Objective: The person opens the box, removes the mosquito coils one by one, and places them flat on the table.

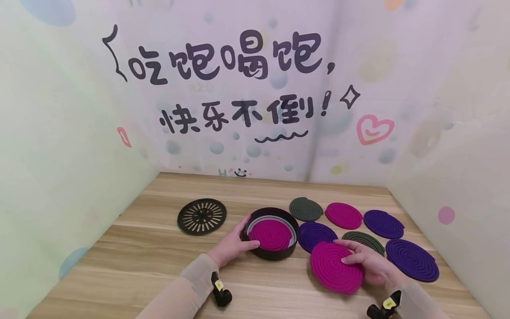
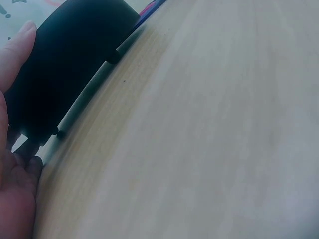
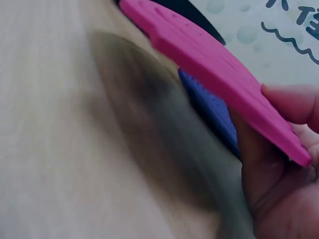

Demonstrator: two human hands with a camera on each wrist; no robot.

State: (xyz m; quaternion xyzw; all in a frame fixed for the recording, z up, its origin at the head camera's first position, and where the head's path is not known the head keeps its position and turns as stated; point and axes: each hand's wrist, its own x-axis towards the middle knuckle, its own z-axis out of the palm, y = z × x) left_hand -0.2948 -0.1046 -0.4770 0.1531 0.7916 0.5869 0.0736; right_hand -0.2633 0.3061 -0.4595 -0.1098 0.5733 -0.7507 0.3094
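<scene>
Between right grip (image 1: 368, 265) thumb and fingers, magenta coil (image 1: 336, 267), tilted off table (image 1: 139, 266).

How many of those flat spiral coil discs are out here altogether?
8: one magenta in the black round tin, one magenta held by the right hand, six lying on the wooden table behind. Others may hide beneath.

Sheer beige sleeves (image 1: 187, 283) on both arms, black yellow-tagged cameras (image 1: 220, 292) strapped at wrists
</scene>
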